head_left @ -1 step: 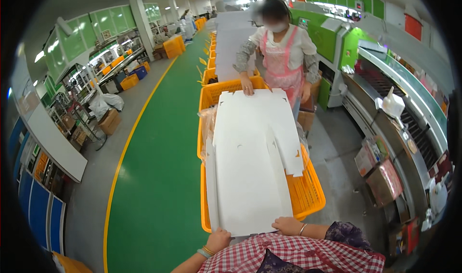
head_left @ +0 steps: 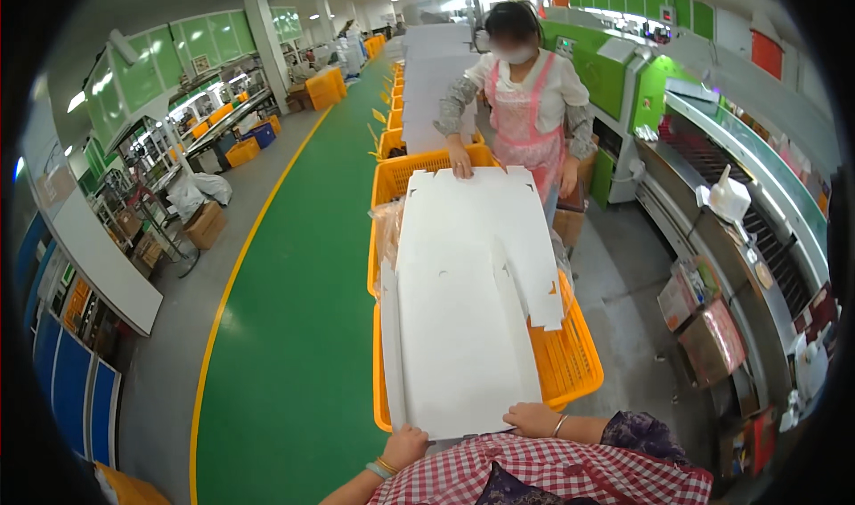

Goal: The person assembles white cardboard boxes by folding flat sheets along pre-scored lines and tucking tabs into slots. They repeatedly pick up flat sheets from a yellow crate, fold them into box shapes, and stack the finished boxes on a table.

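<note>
A board (head_left: 468, 327) lies across two crates (head_left: 581, 367), left hand (head_left: 403, 448) and right hand (head_left: 533, 419) at its near edge, a co-worker (head_left: 521, 109) by the far end; aisle (head_left: 294, 309) to the left, machine (head_left: 592, 76) to the right.

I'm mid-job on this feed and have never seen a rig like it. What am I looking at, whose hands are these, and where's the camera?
There's no robot here: these are a person's bare hands. The camera sits on their head, looking down through a fisheye lens, so straight edges bend near the rim. Picture left is their left. The left hand and right hand hold the near edge of a large white sheet. It lies across orange baskets; I can't tell whether more sheets lie beneath. At the far edge, a co-worker's hand touches the sheet.
</note>
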`<move>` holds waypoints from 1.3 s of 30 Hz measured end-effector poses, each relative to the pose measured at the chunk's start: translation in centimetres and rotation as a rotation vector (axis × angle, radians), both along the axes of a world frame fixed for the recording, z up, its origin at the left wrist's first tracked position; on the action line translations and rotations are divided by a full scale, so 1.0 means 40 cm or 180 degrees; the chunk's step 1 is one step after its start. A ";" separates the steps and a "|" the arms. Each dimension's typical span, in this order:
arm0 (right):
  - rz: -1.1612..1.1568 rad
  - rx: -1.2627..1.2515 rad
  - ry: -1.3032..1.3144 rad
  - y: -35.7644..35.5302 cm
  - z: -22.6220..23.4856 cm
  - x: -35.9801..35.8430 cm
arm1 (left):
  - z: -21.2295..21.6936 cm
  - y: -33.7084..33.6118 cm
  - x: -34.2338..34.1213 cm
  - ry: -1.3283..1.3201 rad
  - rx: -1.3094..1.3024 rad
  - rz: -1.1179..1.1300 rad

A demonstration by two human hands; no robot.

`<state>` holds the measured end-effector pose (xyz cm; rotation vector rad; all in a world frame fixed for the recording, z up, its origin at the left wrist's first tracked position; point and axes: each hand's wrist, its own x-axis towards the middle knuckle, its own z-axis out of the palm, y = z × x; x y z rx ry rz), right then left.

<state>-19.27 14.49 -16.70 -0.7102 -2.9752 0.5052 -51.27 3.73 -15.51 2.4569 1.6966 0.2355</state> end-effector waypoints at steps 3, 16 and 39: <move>-0.0018 -0.0075 -0.0266 0.013 0.023 -0.027 | -0.022 -0.027 0.001 -0.0064 -0.0100 0.0208; -0.0476 -0.0386 -0.0876 0.055 0.057 -0.068 | -0.048 -0.050 0.025 -0.0100 -0.0556 0.0640; -0.0101 -0.0893 -0.0715 0.102 0.061 0.021 | -0.010 0.013 -0.031 -0.0201 -0.0744 -0.0015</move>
